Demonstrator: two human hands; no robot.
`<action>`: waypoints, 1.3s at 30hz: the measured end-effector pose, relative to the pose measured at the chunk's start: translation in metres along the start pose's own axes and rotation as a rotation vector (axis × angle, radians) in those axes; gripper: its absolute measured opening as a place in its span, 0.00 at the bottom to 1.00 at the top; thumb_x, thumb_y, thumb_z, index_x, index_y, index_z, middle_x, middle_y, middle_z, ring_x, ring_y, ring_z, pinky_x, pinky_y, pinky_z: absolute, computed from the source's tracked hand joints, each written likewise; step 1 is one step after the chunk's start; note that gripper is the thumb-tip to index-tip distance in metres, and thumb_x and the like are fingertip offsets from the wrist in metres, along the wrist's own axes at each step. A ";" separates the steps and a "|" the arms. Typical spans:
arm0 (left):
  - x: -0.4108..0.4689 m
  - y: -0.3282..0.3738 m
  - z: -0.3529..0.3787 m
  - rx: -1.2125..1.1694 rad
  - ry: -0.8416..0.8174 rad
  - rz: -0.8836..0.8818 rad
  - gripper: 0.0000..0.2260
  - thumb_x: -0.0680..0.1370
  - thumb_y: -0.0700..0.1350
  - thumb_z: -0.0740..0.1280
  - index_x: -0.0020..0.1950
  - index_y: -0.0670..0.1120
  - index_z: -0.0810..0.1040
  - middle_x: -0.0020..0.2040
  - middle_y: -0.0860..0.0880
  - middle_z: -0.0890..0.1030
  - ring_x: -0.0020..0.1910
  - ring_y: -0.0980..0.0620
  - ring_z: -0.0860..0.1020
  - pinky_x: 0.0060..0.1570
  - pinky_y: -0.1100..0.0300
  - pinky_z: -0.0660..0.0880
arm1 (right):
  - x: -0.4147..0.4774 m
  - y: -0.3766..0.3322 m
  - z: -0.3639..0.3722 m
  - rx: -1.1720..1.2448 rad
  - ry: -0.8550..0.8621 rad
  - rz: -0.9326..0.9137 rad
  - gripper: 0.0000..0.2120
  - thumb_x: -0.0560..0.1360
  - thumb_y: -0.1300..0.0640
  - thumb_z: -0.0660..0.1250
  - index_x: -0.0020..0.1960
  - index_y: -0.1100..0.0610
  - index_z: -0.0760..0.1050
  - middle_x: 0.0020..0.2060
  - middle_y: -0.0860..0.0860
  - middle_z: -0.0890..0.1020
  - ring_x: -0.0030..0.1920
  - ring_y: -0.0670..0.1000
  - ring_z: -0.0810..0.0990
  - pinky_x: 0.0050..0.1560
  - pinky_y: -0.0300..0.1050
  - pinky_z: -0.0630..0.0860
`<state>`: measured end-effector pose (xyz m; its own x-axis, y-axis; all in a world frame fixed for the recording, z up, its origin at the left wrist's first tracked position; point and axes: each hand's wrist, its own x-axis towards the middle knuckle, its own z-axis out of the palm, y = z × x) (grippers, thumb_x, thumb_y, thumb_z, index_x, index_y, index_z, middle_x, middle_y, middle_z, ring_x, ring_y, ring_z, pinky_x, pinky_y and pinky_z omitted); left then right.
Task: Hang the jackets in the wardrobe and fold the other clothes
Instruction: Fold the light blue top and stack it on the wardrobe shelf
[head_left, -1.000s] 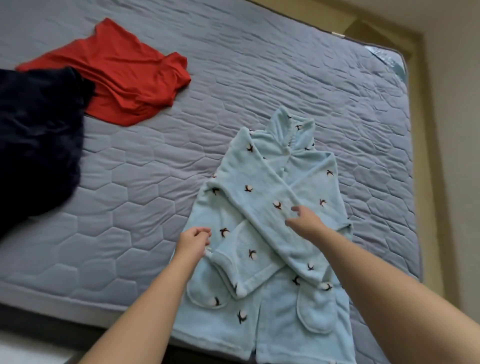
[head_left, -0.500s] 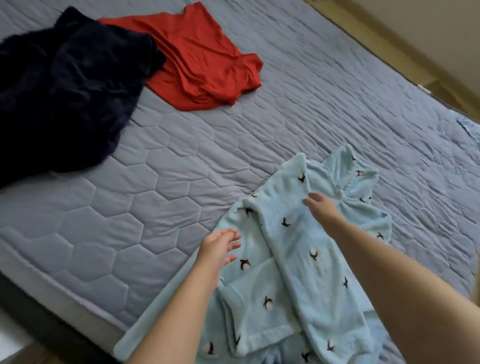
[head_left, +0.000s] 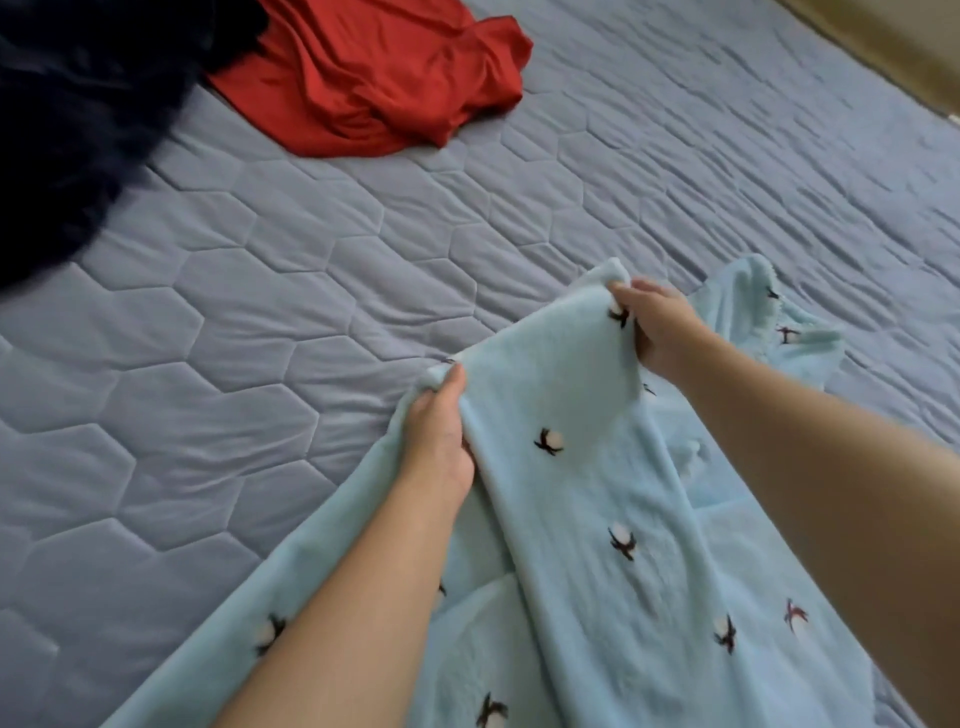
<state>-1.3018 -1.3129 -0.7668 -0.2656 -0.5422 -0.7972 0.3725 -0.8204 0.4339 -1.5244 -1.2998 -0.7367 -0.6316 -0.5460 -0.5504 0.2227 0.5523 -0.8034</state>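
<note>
your left hand and right hand each pinch the far fold of the pale blue fleece robe, dotted with cotton bolls; it lies lengthwise from the mattress's near edge, hood pointing toward the far side.

Two arms show from the lower edge: the left forearm and the right forearm, both bare along their whole visible length; the left hand and the right hand are bare as well; the right forearm looks broader, lying nearer the lens.
</note>
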 end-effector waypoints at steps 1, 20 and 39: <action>0.004 0.001 0.000 0.010 0.017 0.032 0.07 0.79 0.43 0.64 0.50 0.41 0.79 0.51 0.39 0.82 0.47 0.45 0.81 0.50 0.52 0.78 | 0.008 -0.002 0.004 0.062 0.005 -0.028 0.06 0.78 0.62 0.65 0.53 0.57 0.79 0.40 0.54 0.81 0.40 0.52 0.79 0.48 0.49 0.78; -0.005 0.011 -0.035 0.415 -0.085 0.014 0.09 0.81 0.39 0.59 0.51 0.48 0.78 0.42 0.49 0.84 0.35 0.57 0.82 0.33 0.63 0.79 | 0.013 -0.008 0.017 -0.166 0.039 0.040 0.10 0.73 0.68 0.61 0.41 0.54 0.75 0.29 0.54 0.75 0.30 0.52 0.73 0.34 0.43 0.71; -0.074 -0.034 -0.045 1.319 -0.046 -0.041 0.06 0.76 0.47 0.67 0.48 0.45 0.77 0.46 0.48 0.81 0.47 0.48 0.78 0.49 0.57 0.74 | -0.184 0.125 -0.107 -0.522 0.026 0.195 0.10 0.73 0.59 0.70 0.53 0.50 0.76 0.42 0.49 0.81 0.42 0.49 0.80 0.43 0.44 0.77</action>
<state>-1.2551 -1.2371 -0.7416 -0.2957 -0.4970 -0.8158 -0.7698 -0.3817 0.5115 -1.4599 -1.0634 -0.7114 -0.6352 -0.3904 -0.6665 -0.0562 0.8839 -0.4642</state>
